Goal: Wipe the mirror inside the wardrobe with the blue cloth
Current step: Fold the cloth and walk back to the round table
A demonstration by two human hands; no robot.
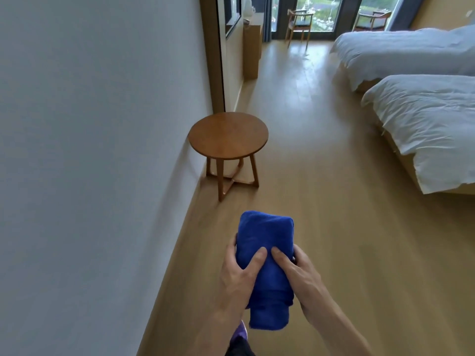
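Note:
The blue cloth [266, 237] is folded into a thick pad and held out in front of me at bottom centre. My left hand [239, 276] grips its left side with the thumb on top. My right hand [298, 273] grips its right side, thumb also pressed onto the cloth. A loose end of the cloth hangs down below my hands. No wardrobe or wardrobe mirror is in view.
A plain white wall [90, 150] runs along my left. A small round wooden side table [228, 136] stands against it just ahead. Two beds with white covers [424, 116] lie to the right. Wooden floor [321, 163] runs between them toward chairs [299, 24] and windows.

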